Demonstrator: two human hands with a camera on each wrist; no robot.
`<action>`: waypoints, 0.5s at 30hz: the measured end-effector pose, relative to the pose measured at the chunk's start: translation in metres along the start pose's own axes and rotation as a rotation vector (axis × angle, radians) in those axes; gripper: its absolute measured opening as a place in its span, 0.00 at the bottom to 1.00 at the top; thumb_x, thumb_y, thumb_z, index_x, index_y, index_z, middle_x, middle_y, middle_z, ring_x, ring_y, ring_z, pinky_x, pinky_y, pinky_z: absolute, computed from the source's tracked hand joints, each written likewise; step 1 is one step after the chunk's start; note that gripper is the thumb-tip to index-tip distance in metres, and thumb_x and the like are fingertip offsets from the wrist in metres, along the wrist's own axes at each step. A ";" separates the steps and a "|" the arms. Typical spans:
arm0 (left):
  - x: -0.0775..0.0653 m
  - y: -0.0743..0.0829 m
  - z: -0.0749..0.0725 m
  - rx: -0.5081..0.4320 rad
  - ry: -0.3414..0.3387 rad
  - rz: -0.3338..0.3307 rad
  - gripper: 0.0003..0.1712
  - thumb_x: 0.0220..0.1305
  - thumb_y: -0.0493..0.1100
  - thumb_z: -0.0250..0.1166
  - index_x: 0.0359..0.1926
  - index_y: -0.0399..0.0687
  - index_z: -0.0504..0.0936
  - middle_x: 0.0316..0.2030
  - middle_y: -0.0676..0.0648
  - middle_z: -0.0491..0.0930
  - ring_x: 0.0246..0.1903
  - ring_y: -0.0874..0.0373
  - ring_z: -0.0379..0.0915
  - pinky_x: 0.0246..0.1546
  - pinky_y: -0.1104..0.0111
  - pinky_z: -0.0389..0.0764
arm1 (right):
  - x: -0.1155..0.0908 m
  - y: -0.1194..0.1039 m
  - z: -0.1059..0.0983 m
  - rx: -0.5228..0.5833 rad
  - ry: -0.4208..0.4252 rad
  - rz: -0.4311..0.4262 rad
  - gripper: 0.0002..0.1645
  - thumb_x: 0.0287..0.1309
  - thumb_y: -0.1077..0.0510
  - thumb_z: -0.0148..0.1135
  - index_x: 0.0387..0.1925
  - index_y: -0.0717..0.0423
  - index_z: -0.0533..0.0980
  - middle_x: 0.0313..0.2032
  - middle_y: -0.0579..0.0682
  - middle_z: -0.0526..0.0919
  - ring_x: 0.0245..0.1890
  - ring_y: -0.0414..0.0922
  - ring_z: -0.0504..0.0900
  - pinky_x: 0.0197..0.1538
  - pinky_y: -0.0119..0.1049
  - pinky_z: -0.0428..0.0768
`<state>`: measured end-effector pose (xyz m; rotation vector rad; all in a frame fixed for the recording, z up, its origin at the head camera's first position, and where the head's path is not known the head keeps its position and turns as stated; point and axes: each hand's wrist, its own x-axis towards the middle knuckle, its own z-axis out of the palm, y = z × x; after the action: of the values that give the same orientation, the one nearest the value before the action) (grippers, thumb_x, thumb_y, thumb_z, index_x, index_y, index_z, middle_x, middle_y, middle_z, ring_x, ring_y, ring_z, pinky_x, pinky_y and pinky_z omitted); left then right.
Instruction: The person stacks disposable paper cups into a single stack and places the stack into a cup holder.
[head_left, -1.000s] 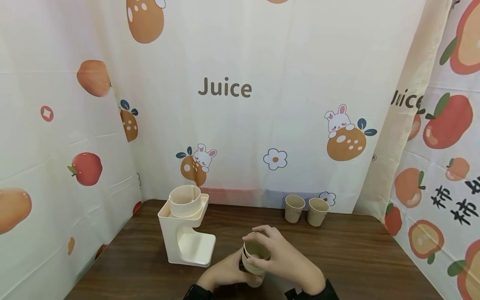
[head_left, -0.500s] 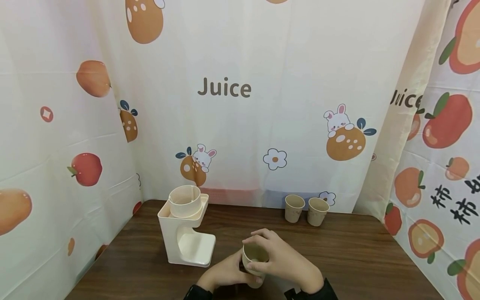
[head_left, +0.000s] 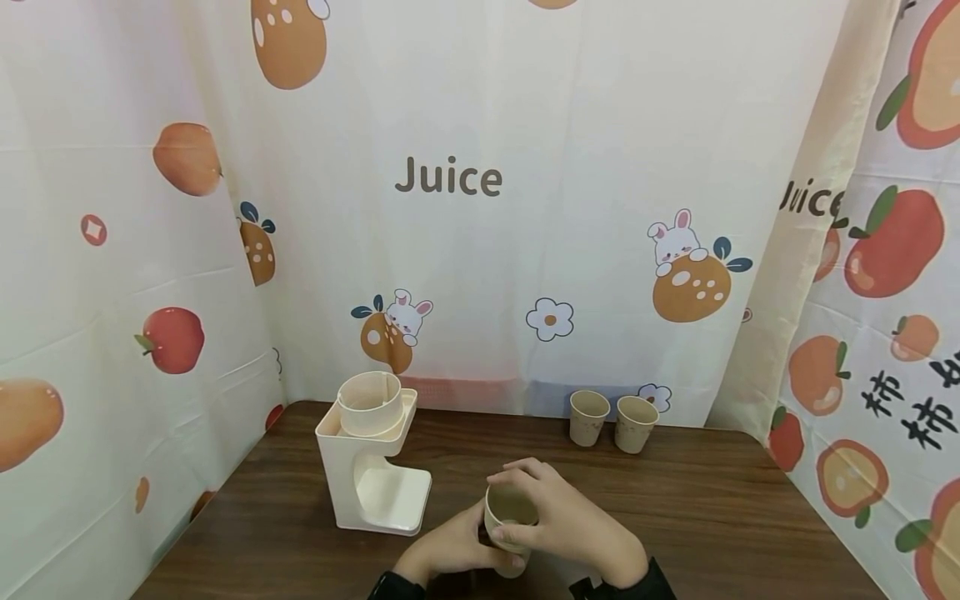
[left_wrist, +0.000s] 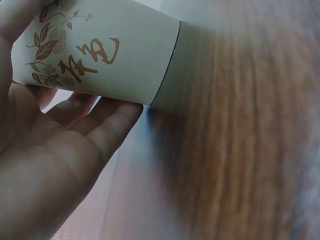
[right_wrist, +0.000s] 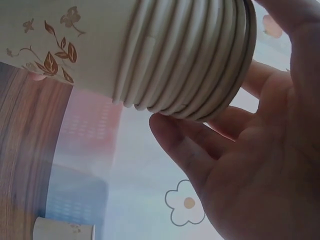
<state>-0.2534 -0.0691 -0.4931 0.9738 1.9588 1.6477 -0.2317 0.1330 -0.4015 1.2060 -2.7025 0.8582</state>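
Observation:
Both my hands are around a stack of beige paper cups point(head_left: 507, 507) near the front of the table. My left hand point(head_left: 450, 543) grips the lower body of the stack. In the left wrist view, brown leaves and characters are printed on the lowest cup point(left_wrist: 105, 55), and its base is close to the wood. My right hand point(head_left: 566, 525) holds the top from the right, fingers and thumb about the mouth. Several nested rims point(right_wrist: 175, 55) show in the right wrist view, with fingertips touching them. The inner bottom of the top cup is partly hidden by my right thumb.
A cream cup dispenser or stand point(head_left: 341, 475) with a round tube point(head_left: 371, 408) on top is at the left of the dark wooden table point(head_left: 720, 517). Two single paper cups point(head_left: 587, 421) stand upright at the back right. Printed curtains point(head_left: 480, 250) enclose the table.
A second ago, the top cup's rim stood higher, with a dark gap below it. It has since sunk into the stack. My hands have otherwise barely moved.

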 end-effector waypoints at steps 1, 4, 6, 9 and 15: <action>0.000 0.000 0.000 0.007 0.007 -0.001 0.40 0.56 0.47 0.67 0.66 0.65 0.56 0.59 0.47 0.70 0.53 0.56 0.69 0.55 0.60 0.69 | 0.000 0.000 -0.001 -0.002 0.004 0.004 0.29 0.56 0.34 0.56 0.59 0.30 0.66 0.58 0.42 0.67 0.57 0.43 0.65 0.52 0.49 0.75; -0.001 0.001 0.001 0.044 0.036 -0.023 0.42 0.55 0.48 0.68 0.66 0.66 0.55 0.55 0.52 0.73 0.52 0.58 0.70 0.55 0.58 0.69 | 0.000 0.003 -0.004 0.006 0.026 0.018 0.27 0.58 0.34 0.54 0.58 0.30 0.66 0.57 0.40 0.68 0.57 0.41 0.65 0.52 0.51 0.74; -0.002 0.001 0.001 0.081 0.063 -0.034 0.43 0.53 0.49 0.69 0.66 0.67 0.56 0.54 0.54 0.74 0.51 0.59 0.69 0.54 0.56 0.69 | -0.001 0.007 -0.007 0.005 0.058 0.023 0.25 0.59 0.35 0.54 0.57 0.30 0.67 0.56 0.38 0.69 0.56 0.40 0.65 0.52 0.51 0.74; -0.002 0.001 0.001 0.114 0.092 -0.045 0.42 0.52 0.50 0.70 0.65 0.68 0.57 0.53 0.55 0.74 0.52 0.60 0.68 0.54 0.52 0.68 | -0.003 0.016 -0.013 0.002 0.111 0.038 0.23 0.60 0.37 0.54 0.56 0.32 0.68 0.54 0.37 0.70 0.55 0.38 0.66 0.52 0.50 0.74; -0.002 0.000 0.002 0.123 0.116 -0.035 0.42 0.50 0.49 0.71 0.63 0.68 0.60 0.54 0.54 0.74 0.54 0.60 0.66 0.54 0.50 0.66 | -0.011 0.037 -0.025 -0.001 0.182 0.113 0.23 0.61 0.39 0.54 0.57 0.35 0.69 0.53 0.41 0.73 0.53 0.43 0.69 0.50 0.53 0.74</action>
<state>-0.2506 -0.0686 -0.4938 0.8994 2.1633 1.6142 -0.2537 0.1732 -0.4003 0.9319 -2.6438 0.9297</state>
